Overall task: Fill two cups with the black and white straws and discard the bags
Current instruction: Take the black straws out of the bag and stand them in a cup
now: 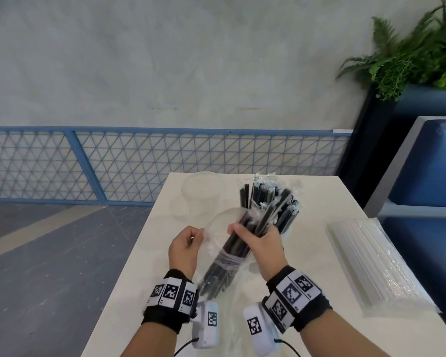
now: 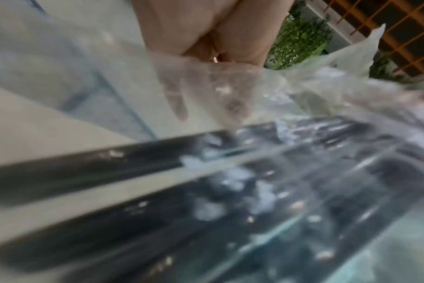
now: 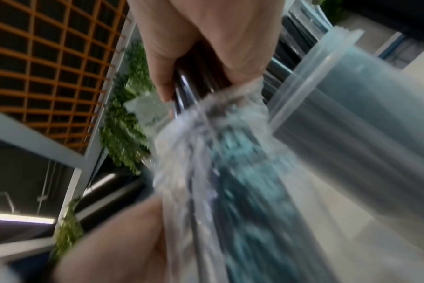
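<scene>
My right hand grips a bundle of black straws around its middle, held slanted over the white table. The bundle's lower half sits in a crumpled clear bag. My left hand pinches that bag's loose edge just left of the bundle. More black straws stand in a clear cup behind my right hand; the cup shows in the right wrist view. An empty clear cup stands at the table's far side. White straws in their bag lie at the right.
A blue mesh railing runs beyond the table's far edge. A dark planter with ferns and a blue bench stand to the right. The floor lies left of the table.
</scene>
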Demonstrator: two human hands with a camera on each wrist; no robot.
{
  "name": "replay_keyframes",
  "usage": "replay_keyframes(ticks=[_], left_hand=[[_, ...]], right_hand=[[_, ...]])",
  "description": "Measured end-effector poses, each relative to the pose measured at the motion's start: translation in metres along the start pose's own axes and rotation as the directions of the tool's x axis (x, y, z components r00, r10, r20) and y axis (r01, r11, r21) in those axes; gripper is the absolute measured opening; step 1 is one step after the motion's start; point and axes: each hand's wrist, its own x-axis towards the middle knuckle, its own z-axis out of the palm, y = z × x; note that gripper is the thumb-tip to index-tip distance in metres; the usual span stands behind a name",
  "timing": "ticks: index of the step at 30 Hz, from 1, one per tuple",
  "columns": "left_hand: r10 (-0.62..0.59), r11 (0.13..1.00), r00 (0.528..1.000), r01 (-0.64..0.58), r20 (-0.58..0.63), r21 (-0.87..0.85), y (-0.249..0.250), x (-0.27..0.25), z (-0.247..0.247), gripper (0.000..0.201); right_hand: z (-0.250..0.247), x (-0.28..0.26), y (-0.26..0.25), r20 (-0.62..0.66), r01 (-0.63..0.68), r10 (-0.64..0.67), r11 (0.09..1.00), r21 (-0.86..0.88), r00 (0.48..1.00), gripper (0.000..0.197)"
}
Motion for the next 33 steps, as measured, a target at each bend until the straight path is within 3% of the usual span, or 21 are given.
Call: replay_keyframes(ticks=[2, 4, 5, 6, 9, 11, 13, 17, 22, 23, 26, 33], left_hand=[[-0.012, 1.000, 0.977, 0.012, 0.214, 0.000, -0.001, -0.004, -0.005, 0.042], [-0.112, 0.993, 0.866, 0.079, 0.487, 0.089, 0.002, -0.011, -0.002, 0.065], [-0.134, 0.987, 0.813, 0.062, 0.567, 0.145, 0.000, -0.015, 0.001, 0.073], [-0.138, 0.977, 0.796, 0.012, 0.589, 0.213, 0.000, -0.018, 0.004, 0.076], [-0.094, 0.950, 0.859, -0.073, 0.504, 0.302, -0.001, -0.019, 0.009, 0.048], [-0.069, 0.971, 0.847, -0.065, 0.528, 0.232, 0.000, -0.019, 0.011, 0.031], [-0.058, 0.973, 0.838, -0.075, 0.543, 0.220, 0.000, -0.019, 0.011, 0.027], [-0.086, 0.935, 0.903, -0.072, 0.420, 0.347, -0.015, -0.015, 0.007, 0.029], [-0.067, 0.933, 0.969, -0.023, 0.237, 0.360, -0.031, -0.018, -0.004, 0.003], [-0.053, 0.934, 0.979, -0.020, 0.194, 0.356, -0.034, -0.018, -0.006, 0.009], [-0.041, 0.954, 0.995, 0.011, 0.095, 0.300, -0.035, -0.016, -0.007, 0.017], [-0.087, 0.992, 0.994, 0.093, -0.063, 0.084, -0.035, -0.010, -0.013, 0.021]], right_hand=[[-0.001, 0.005, -0.014, -0.043, 0.066, -0.063, 0.996, 0.065, 0.997, 0.013], [-0.001, 0.010, -0.024, -0.104, 0.110, -0.098, 0.988, 0.110, 0.990, 0.014], [0.000, 0.012, -0.028, -0.111, 0.124, -0.110, 0.984, 0.127, 0.988, 0.013], [0.002, 0.014, -0.030, -0.112, 0.130, -0.114, 0.981, 0.144, 0.987, 0.009], [0.006, 0.012, -0.028, -0.007, 0.027, -0.026, 0.983, 0.181, 1.000, 0.007], [0.008, 0.009, -0.021, 0.110, -0.036, 0.025, 0.995, 0.098, 0.994, 0.016], [0.007, 0.007, -0.020, 0.125, -0.041, 0.034, 0.998, 0.054, 0.992, 0.011], [0.000, 0.018, -0.038, -0.029, 0.048, -0.046, 0.997, 0.062, 0.999, 0.004], [-0.012, 0.040, -0.077, -0.214, 0.227, -0.217, 0.974, 0.020, 0.952, 0.029], [-0.014, 0.043, -0.083, -0.238, 0.264, -0.263, 0.964, -0.027, 0.935, 0.028], [-0.015, 0.045, -0.093, -0.261, 0.335, -0.365, 0.929, -0.155, 0.893, 0.013], [-0.011, 0.043, -0.100, -0.367, 0.450, -0.488, 0.873, -0.190, 0.792, 0.023]])
